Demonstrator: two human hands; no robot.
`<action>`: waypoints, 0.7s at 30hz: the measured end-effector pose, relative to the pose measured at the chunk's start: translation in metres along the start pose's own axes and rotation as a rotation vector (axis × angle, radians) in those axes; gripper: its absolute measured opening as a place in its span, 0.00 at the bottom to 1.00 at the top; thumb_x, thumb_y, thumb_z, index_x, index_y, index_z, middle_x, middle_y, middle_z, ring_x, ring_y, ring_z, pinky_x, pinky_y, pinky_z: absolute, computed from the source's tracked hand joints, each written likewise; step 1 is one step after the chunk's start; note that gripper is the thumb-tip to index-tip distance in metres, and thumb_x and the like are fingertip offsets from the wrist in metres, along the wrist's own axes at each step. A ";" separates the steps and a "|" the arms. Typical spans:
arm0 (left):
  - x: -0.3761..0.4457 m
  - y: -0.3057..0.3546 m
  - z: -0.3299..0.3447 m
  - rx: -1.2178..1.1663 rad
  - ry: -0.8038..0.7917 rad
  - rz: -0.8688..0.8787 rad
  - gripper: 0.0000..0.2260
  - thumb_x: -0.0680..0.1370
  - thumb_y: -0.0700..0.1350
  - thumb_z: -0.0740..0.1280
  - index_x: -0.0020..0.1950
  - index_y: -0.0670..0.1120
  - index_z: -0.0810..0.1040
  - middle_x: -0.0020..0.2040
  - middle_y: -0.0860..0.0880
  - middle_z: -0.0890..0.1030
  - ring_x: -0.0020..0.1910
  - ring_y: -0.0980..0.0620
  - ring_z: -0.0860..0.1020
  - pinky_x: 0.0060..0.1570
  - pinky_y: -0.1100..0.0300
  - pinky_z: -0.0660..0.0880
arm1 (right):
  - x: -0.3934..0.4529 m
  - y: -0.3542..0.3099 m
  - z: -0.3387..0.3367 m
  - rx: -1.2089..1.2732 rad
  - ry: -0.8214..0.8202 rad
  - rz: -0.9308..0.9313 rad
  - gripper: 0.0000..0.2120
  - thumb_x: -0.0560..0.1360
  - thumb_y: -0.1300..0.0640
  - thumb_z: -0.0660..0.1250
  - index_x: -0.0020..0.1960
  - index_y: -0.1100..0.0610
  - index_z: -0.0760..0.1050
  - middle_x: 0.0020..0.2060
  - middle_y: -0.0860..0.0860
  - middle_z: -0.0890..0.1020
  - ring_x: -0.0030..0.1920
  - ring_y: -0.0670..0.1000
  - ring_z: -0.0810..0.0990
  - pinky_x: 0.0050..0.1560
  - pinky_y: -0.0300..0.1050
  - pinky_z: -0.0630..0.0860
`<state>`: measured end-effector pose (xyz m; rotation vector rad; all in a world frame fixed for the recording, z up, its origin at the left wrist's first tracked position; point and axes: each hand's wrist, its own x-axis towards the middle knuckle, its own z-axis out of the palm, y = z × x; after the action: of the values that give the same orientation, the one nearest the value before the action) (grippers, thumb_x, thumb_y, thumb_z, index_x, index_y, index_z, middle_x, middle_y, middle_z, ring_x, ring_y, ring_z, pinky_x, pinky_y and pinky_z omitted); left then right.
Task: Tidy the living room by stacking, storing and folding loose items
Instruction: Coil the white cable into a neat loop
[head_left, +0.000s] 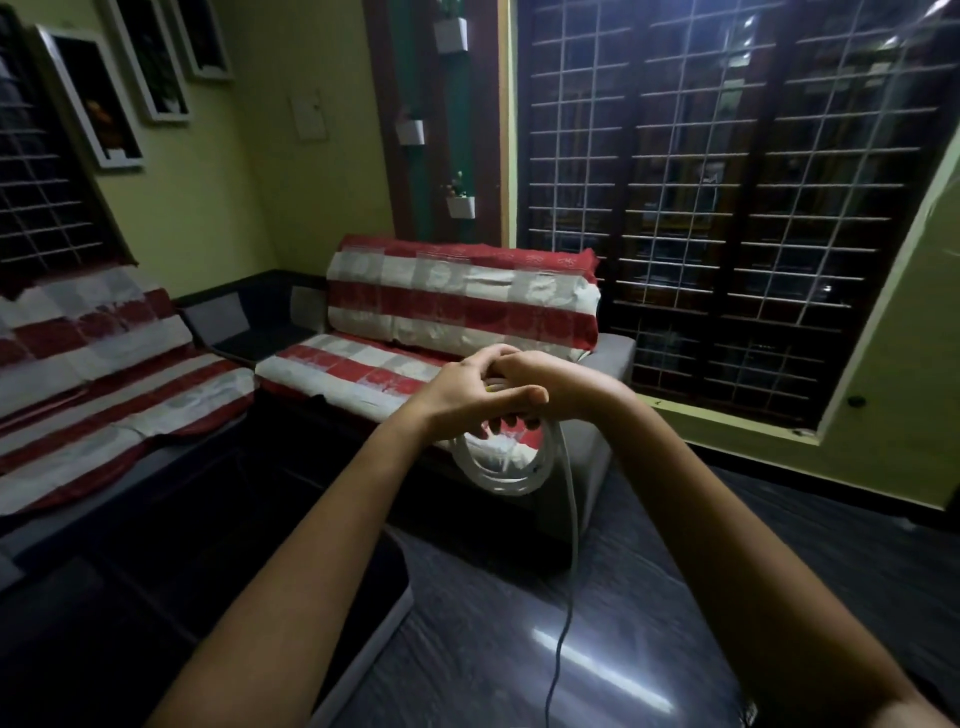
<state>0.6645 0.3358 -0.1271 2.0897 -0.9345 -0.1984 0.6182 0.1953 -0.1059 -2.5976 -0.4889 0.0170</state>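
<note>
Both hands' grip closed on coiled cable (498, 462), loose end trailing over floor (519, 597)

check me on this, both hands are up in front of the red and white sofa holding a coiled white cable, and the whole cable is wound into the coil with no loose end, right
Not quite. Both hands, left hand and right hand, do hold the coiled white cable in front of the red and white sofa, but it is not fully wound: the head view shows a loose length trailing from the coil down toward the floor.

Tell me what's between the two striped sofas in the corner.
In the head view, a dark corner table sits between the left sofa and the far sofa.
</note>
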 end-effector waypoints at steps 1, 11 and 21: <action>0.001 0.001 -0.002 -0.007 -0.007 -0.015 0.34 0.63 0.67 0.72 0.65 0.56 0.70 0.45 0.50 0.83 0.38 0.52 0.83 0.37 0.52 0.81 | -0.001 0.000 0.000 0.033 -0.014 0.011 0.03 0.78 0.63 0.64 0.45 0.60 0.76 0.37 0.53 0.80 0.36 0.52 0.79 0.35 0.43 0.76; 0.010 0.021 -0.022 0.073 0.133 -0.151 0.26 0.63 0.66 0.73 0.34 0.43 0.75 0.24 0.52 0.70 0.21 0.56 0.64 0.21 0.63 0.59 | -0.015 0.018 -0.010 0.703 -0.002 0.147 0.33 0.69 0.62 0.74 0.64 0.51 0.56 0.52 0.57 0.75 0.49 0.57 0.82 0.44 0.48 0.83; 0.001 0.037 -0.042 0.000 0.118 -0.080 0.17 0.63 0.56 0.78 0.39 0.43 0.83 0.29 0.51 0.79 0.27 0.60 0.73 0.27 0.66 0.68 | -0.020 0.054 0.023 0.683 -0.209 0.033 0.44 0.58 0.28 0.71 0.60 0.60 0.73 0.48 0.51 0.84 0.46 0.53 0.84 0.35 0.36 0.76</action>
<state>0.6630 0.3469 -0.0725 2.1161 -0.7818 -0.1153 0.6153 0.1556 -0.1533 -1.9377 -0.4195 0.3985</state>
